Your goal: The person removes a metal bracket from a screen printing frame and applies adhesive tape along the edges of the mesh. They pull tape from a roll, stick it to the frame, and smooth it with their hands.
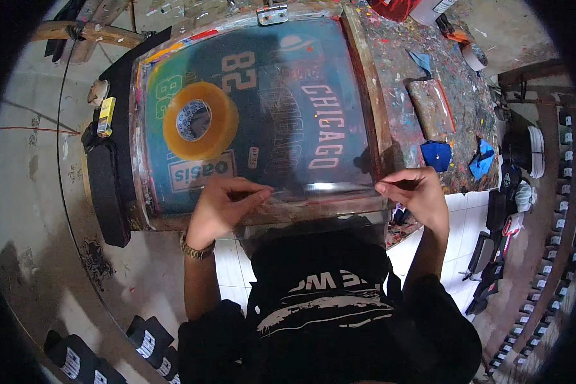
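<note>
A wooden-framed printing screen (217, 57) with printed lettering lies on the worktable. A roll of clear yellowish tape (222, 126) rests on the screen's left half. A clear plastic sheet (320, 187) lies along the screen's near edge and hangs toward my body. My left hand (233, 203) is closed in a pinch at the sheet's left part, just below the tape roll. My right hand (416, 195) pinches the sheet's right part at the frame's near right corner, thumb and forefinger together.
The paint-spattered table (397, 51) holds a rolled piece (427, 105), blue scraps (481, 157), a tape roll (475, 56) and bottles (429, 13). A small yellow box (105, 116) sits left. Dark printed pieces (73, 358) are lower left; rows of dark items (560, 205) line the right.
</note>
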`<state>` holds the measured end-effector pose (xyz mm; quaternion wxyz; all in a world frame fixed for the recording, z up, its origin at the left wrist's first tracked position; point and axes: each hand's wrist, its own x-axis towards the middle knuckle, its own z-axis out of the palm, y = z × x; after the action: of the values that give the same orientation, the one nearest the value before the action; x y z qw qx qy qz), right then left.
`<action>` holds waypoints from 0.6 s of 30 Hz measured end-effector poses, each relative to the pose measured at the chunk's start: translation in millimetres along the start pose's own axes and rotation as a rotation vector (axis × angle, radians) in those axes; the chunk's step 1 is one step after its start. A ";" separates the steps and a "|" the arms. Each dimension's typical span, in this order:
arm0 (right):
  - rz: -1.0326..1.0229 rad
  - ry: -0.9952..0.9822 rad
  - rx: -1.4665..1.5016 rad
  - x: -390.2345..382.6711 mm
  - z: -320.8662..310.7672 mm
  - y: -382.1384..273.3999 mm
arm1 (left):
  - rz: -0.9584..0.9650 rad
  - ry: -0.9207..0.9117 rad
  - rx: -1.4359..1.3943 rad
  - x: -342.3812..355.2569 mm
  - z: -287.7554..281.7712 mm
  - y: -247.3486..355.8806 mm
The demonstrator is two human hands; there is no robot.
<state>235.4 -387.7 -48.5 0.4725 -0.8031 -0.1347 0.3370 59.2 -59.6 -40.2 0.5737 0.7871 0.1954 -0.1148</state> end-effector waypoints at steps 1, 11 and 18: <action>0.019 -0.015 -0.030 3.0 0.8 0.0 | -0.093 0.011 -0.045 2.1 0.7 -1.4; -0.088 -0.077 -0.491 16.7 -1.6 -20.7 | -0.215 -0.070 -0.185 18.4 0.2 -28.1; -0.135 -0.055 -0.813 29.5 15.6 -15.8 | -0.238 -0.034 -0.039 25.7 8.2 -30.7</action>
<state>248.3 -353.4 -52.4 0.1342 -0.9043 -0.3220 0.2461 69.2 -54.7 -79.5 0.5746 0.7450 0.2796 -0.1916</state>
